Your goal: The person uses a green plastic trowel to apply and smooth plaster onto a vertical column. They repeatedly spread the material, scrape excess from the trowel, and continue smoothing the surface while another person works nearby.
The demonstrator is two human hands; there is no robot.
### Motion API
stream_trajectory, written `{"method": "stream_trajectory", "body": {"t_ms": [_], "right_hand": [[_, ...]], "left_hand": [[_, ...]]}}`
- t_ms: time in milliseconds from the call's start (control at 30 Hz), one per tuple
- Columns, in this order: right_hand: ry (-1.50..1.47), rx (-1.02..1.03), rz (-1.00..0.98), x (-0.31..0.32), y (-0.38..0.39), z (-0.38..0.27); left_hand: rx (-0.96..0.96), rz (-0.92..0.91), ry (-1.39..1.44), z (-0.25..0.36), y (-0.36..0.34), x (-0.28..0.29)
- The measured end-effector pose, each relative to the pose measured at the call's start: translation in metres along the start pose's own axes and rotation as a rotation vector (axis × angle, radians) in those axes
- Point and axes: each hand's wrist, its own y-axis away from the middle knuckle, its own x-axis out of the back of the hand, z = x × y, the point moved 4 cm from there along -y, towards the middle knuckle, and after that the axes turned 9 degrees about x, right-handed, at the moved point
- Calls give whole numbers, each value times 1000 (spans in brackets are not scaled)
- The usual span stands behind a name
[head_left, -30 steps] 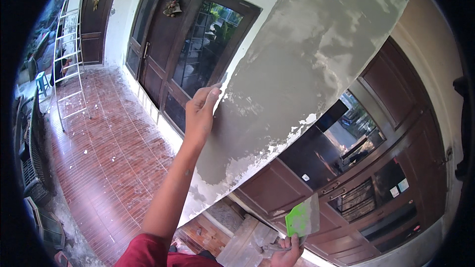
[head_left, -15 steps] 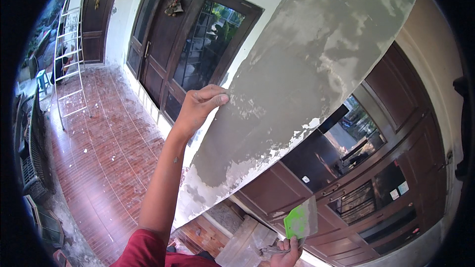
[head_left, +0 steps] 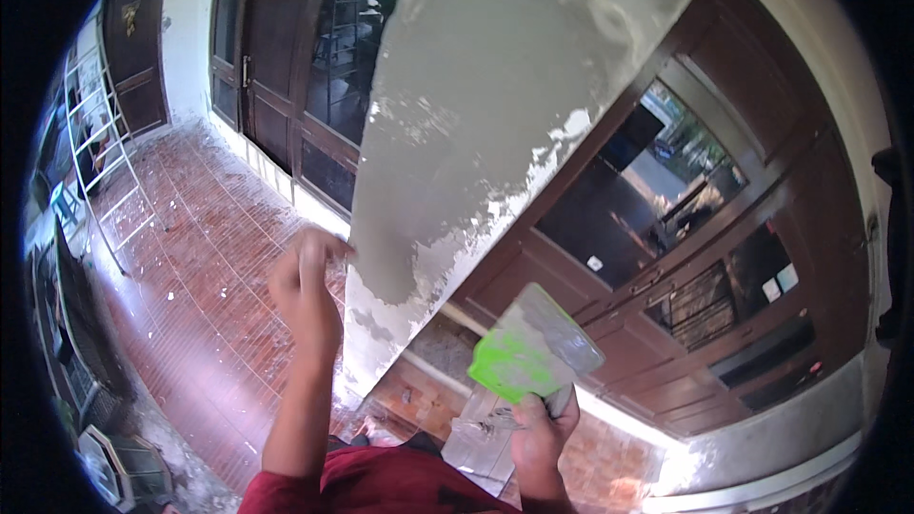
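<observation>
While the green scraper point(head_left: 514, 362) is off to the side, hand nearer the plastered face point(head_left: 476, 124): the left hand point(head_left: 305, 271), its fingertips beside the face's left edge; touching or just apart, I cannot tell.
Face from left hand: from one to three o'clock, its long axis running from seven up to one.
Left fingers: bent and blurred by motion; whether they pinch anything, I cannot tell.
Right hand point(head_left: 541, 433): closed on the near side of the green scraper, thumb on top, at about four o'clock from the left hand.
Green scraper: at twelve o'clock from the right hand, its flat side showing; green toward nine, greyer and partly see-through toward two, with grey smears across it; longest line roughly nine to three.
Plaster: grey, mottled darker and lighter, with ragged white patches point(head_left: 519, 195) along the border at four o'clock.
Tiled floor point(head_left: 205, 257): red-brown, at nine o'clock from the left hand, dotted with pale scraps.
Ladder point(head_left: 112, 157): standing at ten o'clock, a blue stool point(head_left: 65, 202) just left of it.
Brown door point(head_left: 766, 124): panelled and glazed, beyond the face at two o'clock from the right hand.
</observation>
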Motion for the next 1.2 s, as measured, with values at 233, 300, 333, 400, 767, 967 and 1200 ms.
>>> {"method": "stream_trajectory", "body": {"t_ms": [233, 300, 333, 400, 767, 967, 1200], "right_hand": [[-23, -185, -296, -65, 10, 12], [-23, -250, -388, -79, 14, 16], [-94, -265, -413, -86, 16, 18], [-55, -321, -436, -94, 17, 23], [73, -491, -437, -73, 27, 51], [85, -545, -323, -54, 27, 47], [165, -496, -232, -32, 24, 36]], "left_hand": [[367, -379, 362, -13, 138, -15], [517, -301, 335, -16, 151, -9], [511, -246, 302, -16, 153, -5], [401, -86, 244, -14, 152, 4], [-454, 206, -675, 2, 50, 47], [-802, 214, -689, 17, -26, 15], [-1299, -181, -806, 23, -94, -1]]}}
